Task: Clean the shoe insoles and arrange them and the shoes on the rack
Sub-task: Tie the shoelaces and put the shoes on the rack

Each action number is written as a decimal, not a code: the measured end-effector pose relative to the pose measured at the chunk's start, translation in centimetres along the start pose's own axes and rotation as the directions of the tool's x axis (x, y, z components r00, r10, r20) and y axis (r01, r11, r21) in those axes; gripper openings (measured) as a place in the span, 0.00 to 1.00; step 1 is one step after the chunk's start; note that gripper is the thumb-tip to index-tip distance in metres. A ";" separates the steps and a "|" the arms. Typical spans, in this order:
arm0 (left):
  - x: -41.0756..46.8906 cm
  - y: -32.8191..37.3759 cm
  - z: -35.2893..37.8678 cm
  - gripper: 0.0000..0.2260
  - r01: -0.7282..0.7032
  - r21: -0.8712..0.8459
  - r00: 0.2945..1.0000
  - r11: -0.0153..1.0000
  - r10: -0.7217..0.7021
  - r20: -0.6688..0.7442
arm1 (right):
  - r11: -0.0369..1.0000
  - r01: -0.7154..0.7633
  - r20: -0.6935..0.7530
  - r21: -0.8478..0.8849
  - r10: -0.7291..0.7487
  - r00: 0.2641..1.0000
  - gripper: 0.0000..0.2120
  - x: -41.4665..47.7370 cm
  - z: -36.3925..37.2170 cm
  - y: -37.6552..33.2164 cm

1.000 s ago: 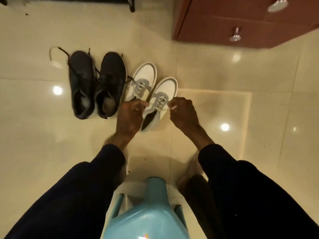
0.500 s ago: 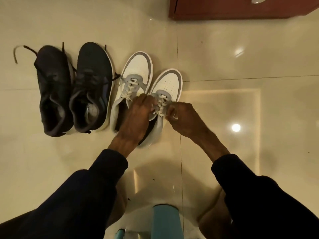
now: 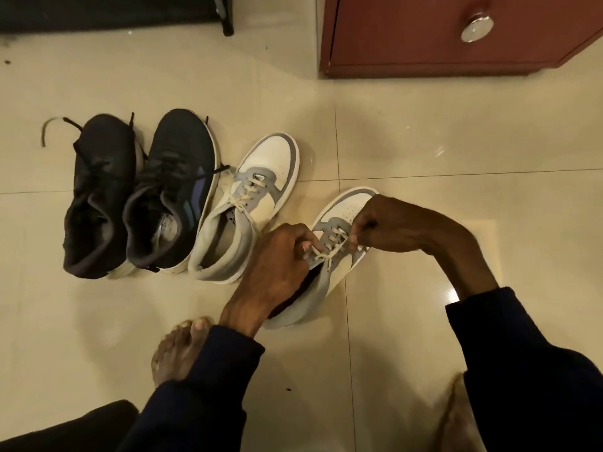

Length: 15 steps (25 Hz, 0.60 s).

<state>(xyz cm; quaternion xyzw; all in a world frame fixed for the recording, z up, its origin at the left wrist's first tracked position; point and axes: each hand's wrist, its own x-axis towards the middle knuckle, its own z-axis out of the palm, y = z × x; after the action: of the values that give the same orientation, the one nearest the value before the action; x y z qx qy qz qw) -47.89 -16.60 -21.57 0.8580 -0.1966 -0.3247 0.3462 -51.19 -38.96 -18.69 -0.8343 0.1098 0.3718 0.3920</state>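
Two black sneakers (image 3: 101,197) (image 3: 173,190) stand side by side on the tiled floor at the left. Beside them sits a white-and-grey sneaker (image 3: 251,203) with its opening facing me. Its mate, the right white-and-grey sneaker (image 3: 342,256), lies apart from the row, nearer to me. My left hand (image 3: 277,265) pinches that shoe's lace on its left side. My right hand (image 3: 375,223) pinches the lace on its right side, over the toe. The insoles are not visible.
A red-brown wooden cabinet (image 3: 440,34) with a metal knob stands at the top right. A black rack leg (image 3: 226,14) and dark frame sit at the top left. My bare left foot (image 3: 179,350) rests on the floor below the shoes.
The right white-and-grey sneaker has been drawn away from its mate, toward me and to the right. Both hands stay on its laces. The view has shifted and the blue stool is out of sight.
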 end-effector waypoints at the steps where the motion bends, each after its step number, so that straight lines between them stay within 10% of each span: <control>1: 0.2 0.2 -0.1 0.14 0.011 -0.019 1.000 1.000 -0.011 0.015 | 1.000 0.015 -0.050 0.023 -0.014 0.999 0.15 -0.2 0.0 -0.1; 11: 0.8 4.1 -1.6 0.05 0.031 -0.115 0.984 0.993 -0.010 0.177 | 0.914 0.143 -0.572 0.381 0.111 0.813 0.12 -3.5 2.8 -0.6; 15: 0.4 6.3 -1.7 0.05 -0.004 0.279 0.981 0.960 -0.050 0.186 | 0.990 -0.048 -0.621 0.130 0.119 0.775 0.07 -4.6 3.8 0.9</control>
<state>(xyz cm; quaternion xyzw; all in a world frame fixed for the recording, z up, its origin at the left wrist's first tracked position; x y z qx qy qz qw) -47.17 -20.34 -16.25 0.8651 -0.2629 -0.3788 0.1977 -56.88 -37.24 -17.52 -0.8825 0.2905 0.0839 0.3603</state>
